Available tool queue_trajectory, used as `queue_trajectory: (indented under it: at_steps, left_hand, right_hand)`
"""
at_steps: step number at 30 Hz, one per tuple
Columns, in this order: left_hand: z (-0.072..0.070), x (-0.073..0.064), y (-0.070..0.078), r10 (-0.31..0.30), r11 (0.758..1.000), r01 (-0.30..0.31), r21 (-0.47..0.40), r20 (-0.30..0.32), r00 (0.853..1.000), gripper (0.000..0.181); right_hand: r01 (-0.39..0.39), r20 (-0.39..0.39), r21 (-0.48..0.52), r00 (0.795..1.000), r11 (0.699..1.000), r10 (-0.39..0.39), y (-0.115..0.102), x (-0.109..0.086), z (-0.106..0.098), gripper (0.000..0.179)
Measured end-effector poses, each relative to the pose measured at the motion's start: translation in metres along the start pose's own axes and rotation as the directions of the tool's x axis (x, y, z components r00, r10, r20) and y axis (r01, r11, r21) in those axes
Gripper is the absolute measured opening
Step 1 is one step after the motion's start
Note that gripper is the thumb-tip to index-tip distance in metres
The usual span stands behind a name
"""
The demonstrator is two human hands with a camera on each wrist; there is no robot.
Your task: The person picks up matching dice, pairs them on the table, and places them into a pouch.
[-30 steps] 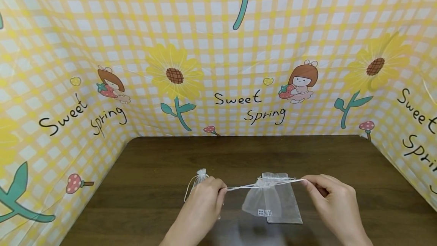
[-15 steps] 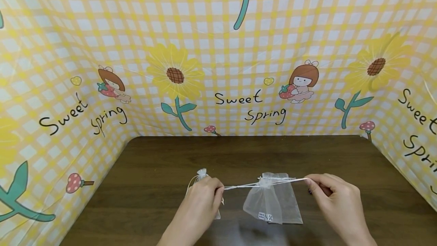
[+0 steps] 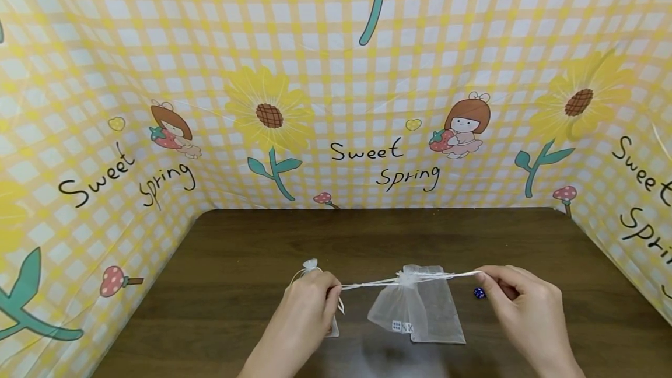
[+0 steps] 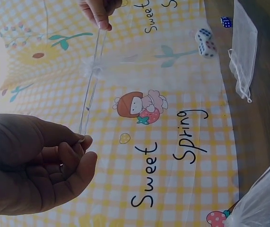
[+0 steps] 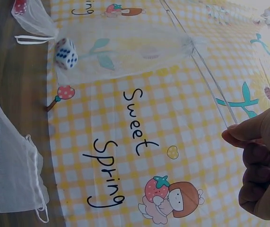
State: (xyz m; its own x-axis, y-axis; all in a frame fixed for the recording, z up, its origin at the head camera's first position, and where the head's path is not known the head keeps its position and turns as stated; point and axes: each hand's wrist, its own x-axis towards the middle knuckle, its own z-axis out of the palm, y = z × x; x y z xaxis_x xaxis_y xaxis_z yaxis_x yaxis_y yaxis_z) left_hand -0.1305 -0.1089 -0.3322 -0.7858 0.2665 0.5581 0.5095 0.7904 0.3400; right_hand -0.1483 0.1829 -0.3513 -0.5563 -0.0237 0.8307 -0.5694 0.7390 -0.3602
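Observation:
A sheer white drawstring bag point(image 3: 385, 306) hangs in the air between my hands, its neck gathered. White dice point(image 3: 402, 326) with dark pips lie at its bottom. My left hand point(image 3: 304, 314) pinches the cord point(image 3: 362, 286) on one side between thumb and forefinger. On the other side, my right hand point(image 3: 525, 302) pinches the opposite cord end. Both cords stretch taut. Below the right fingertips, a blue die point(image 3: 479, 293) sits on the table. Behind the hanging bag lies a flat organza bag point(image 3: 446, 319), with no contents visible.
Another gathered bag point(image 3: 310, 265) stands on the dark wooden table point(image 3: 220, 296), partly hidden behind my left hand. A red die point(image 5: 20, 6) shows inside it in the right wrist view. Yellow checked cloth point(image 3: 336, 74) walls the back and sides.
Both hands have drawn slightly apart, the right one moving right and uncovering the blue die. The bag's neck looks tighter, and the bag sways a little.

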Motion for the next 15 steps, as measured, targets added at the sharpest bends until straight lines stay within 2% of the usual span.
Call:
queue_trajectory:
  at_steps: [4,7,15]
  left_hand:
    - [-0.0010,-0.0012,-0.0008,-0.015,1.000,0.015,-0.018,-0.001,1.000,0.014]
    - [-0.0015,-0.0015,-0.0009,-0.026,0.999,0.026,-0.024,0.005,1.000,0.015]
    - [-0.0015,-0.0014,-0.0012,-0.015,1.000,0.015,-0.008,0.003,1.000,0.017]
  right_hand:
    - [-0.027,-0.004,0.010,1.000,1.000,0.027,0.0016,-0.0016,-0.0003,0.007]
    - [-0.060,-0.005,0.008,0.998,0.998,0.061,0.0010,-0.0018,-0.0007,0.009]
    - [-0.222,-0.018,0.017,0.975,0.975,0.222,-0.0045,0.0007,-0.0006,0.018]
